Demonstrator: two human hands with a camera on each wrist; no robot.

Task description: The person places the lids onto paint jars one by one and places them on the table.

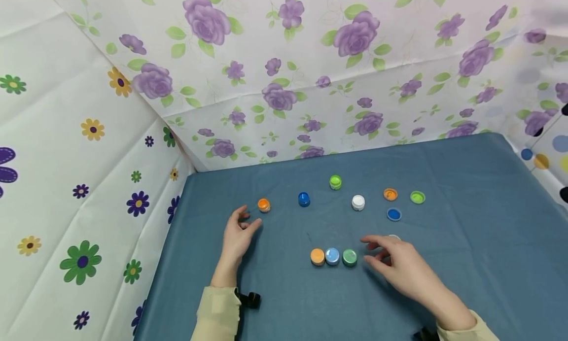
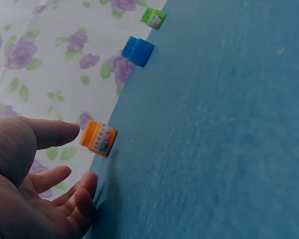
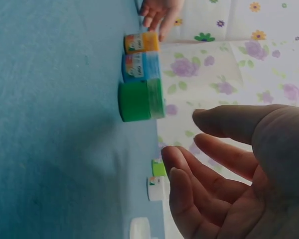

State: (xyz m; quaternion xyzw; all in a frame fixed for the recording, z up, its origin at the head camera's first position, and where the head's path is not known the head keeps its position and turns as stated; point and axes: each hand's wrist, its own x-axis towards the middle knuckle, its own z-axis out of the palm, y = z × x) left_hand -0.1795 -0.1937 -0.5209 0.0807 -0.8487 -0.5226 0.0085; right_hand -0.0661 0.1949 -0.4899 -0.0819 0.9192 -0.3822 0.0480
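Observation:
My left hand [image 1: 237,235], fingers relaxed and holding nothing, hovers just left of a small uncapped orange paint jar [image 1: 264,205]. In the left wrist view that orange jar [image 2: 98,138] stands just past the thumb tip. My right hand [image 1: 399,264] is also free of any object, thumb and fingers spread apart beside a green jar [image 1: 349,257]. A light blue jar [image 1: 332,256] and a light orange jar [image 1: 317,256] line up with the green one. In the right wrist view the green jar [image 3: 139,100] stands nearest the fingertips. A white lid [image 1: 394,237] is partly hidden behind the right hand.
Farther back stand open jars: blue [image 1: 303,199], bright green [image 1: 335,182] and white [image 1: 358,202]. Loose lids lie to their right: orange [image 1: 390,194], light green [image 1: 417,197] and blue [image 1: 394,214]. Flowered sheets [image 1: 279,97] rise behind and left of the blue tabletop [image 1: 284,301].

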